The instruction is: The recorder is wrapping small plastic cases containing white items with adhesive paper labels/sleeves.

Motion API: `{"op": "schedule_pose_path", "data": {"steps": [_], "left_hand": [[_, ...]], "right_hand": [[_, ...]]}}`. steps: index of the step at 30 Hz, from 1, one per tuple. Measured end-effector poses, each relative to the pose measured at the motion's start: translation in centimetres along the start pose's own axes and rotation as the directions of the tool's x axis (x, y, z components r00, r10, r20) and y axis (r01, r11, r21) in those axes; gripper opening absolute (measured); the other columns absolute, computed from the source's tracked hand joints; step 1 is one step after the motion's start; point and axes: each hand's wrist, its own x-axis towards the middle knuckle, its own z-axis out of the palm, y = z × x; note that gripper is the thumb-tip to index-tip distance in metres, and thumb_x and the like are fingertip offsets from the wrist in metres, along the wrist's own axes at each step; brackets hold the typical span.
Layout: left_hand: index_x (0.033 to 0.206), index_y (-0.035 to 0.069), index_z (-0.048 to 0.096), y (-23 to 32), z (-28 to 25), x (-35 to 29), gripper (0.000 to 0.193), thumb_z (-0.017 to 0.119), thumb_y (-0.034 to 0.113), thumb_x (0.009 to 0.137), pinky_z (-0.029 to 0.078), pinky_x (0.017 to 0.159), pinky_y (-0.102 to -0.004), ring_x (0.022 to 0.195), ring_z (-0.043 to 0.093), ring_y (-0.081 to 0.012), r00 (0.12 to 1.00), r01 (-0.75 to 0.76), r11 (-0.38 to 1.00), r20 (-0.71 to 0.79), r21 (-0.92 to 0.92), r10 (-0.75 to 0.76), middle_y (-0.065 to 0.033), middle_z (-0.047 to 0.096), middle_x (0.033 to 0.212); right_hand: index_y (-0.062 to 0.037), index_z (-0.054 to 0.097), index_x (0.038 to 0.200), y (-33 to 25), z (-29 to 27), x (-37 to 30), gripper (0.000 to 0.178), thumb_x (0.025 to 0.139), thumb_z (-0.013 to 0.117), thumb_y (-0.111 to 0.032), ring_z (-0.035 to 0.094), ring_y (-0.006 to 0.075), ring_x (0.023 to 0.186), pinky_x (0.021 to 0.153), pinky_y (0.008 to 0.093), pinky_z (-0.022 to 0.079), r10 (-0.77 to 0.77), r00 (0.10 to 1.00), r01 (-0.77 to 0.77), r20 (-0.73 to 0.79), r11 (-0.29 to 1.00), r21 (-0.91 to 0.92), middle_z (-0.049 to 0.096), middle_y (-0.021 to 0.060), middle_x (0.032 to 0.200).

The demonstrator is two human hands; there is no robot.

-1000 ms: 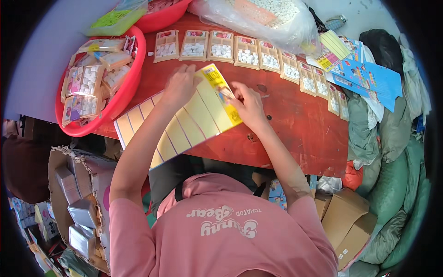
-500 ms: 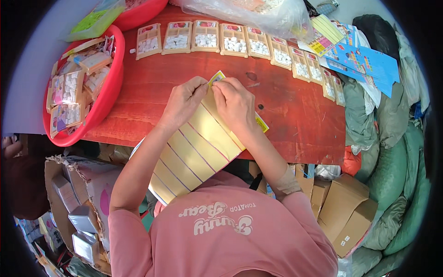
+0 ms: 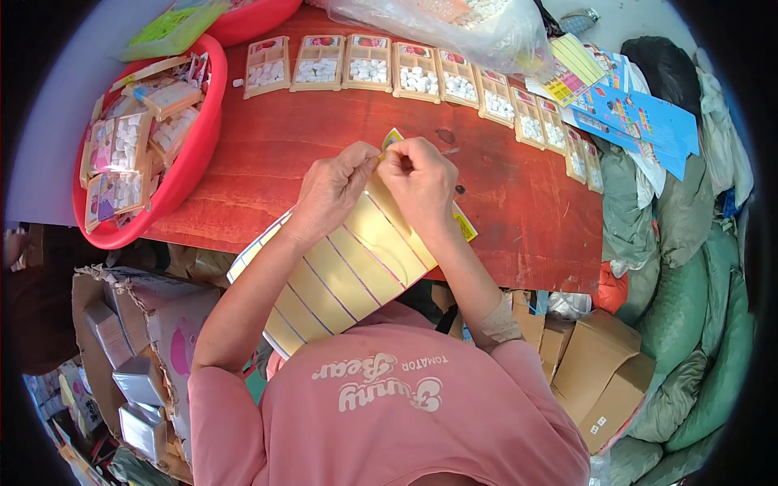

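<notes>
Sheet: the long yellow sheet of peel-off label strips (image 3: pixel 348 267) is lying over the near edge of the red wooden table (image 3: pixel 527 219), its long axis running from 7 o'clock up to 1 o'clock.
Left hand (image 3: pixel 332 190): knuckles up, fingers pinching the sheet's far end.
Right hand (image 3: pixel 419 182): curled, pinching the same end, touching the left.
Beyond: filled card trays (image 3: pixel 369 65) are lining the 12 o'clock edge.

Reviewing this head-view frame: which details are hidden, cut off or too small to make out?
- Fingertips of the left hand and right hand: curled together at the top of the yellow striped sticker sheet; what they pinch is hidden.
- Sheet's lower end: hidden behind the left forearm and pink shirt.
- Round red plastic basin: lower packets are buried under others.
- Clear plastic bag: cut off by the top edge.
</notes>
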Motion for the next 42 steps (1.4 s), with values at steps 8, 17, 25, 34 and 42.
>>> {"op": "schedule_pose_path", "data": {"steps": [8,17,25,34,42], "left_hand": [[0.096,0.002,0.058,-0.6,0.3,0.4,0.018,0.051,0.018,0.094,0.045,0.064,-0.0280,0.067,0.052,-0.0100,0.995,0.095,0.969,-0.006,-0.226,-0.099,-0.0085,0.057,0.071],[0.090,0.004,0.063,-1.6,-1.0,0.9,0.025,0.060,0.029,0.087,0.047,0.059,-0.0314,0.062,0.061,-0.0150,0.978,0.176,0.965,-0.077,-0.195,-0.194,-0.0109,0.062,0.068],[0.086,0.009,0.067,-0.1,-1.4,0.5,0.031,0.066,0.039,0.079,0.047,0.059,-0.0383,0.063,0.064,-0.0283,0.987,0.146,0.981,0.045,0.127,-0.153,-0.0134,0.064,0.067],[0.078,0.005,0.065,-0.2,-2.1,0.5,0.027,0.072,0.031,0.074,0.045,0.055,-0.0391,0.057,0.060,-0.0313,0.995,0.098,0.926,-0.014,0.364,-0.100,-0.0151,0.060,0.063],[0.073,0.004,0.059,-1.0,-4.0,4.0,0.025,0.067,0.027,0.079,0.046,0.054,-0.0377,0.055,0.057,-0.0268,0.996,0.071,0.694,-0.094,0.716,-0.005,-0.0136,0.059,0.063]], "right_hand": [[0.0020,0.063,0.081,-0.2,-1.3,-0.1,0.007,0.082,0.059,-0.004,0.057,0.0044,0.059,0.056,0.0188,0.046,0.403,0.904,-0.427,0.141,0.837,0.344,0.062,0.0029,0.066],[0.0105,0.057,0.088,2.4,-4.5,-0.2,0.017,0.083,0.054,-0.005,0.061,0.0140,0.063,0.057,0.0231,0.049,0.356,0.706,-0.661,0.612,0.021,0.750,0.063,0.0140,0.073],[-0.0070,0.060,0.113,2.2,-5.5,2.7,0.033,0.081,0.062,-0.004,0.050,0.0252,0.115,0.083,0.0333,0.050,-0.333,0.861,0.310,0.385,0.943,0.123,0.043,0.0123,0.133],[-0.0041,0.059,0.078,4.3,-10.9,2.5,0.011,0.073,0.068,0.001,0.055,0.0117,0.089,0.071,0.0243,0.045,-0.022,0.887,-0.198,0.461,0.884,0.424,0.054,0.0050,0.103],[-0.0097,0.050,0.105,16.8,-23.2,-1.2,0.019,0.088,0.059,-0.013,0.050,0.0045,0.076,0.058,0.0211,0.042,0.699,0.468,-0.292,-0.541,0.700,0.652,0.053,-0.0012,0.096]]}}
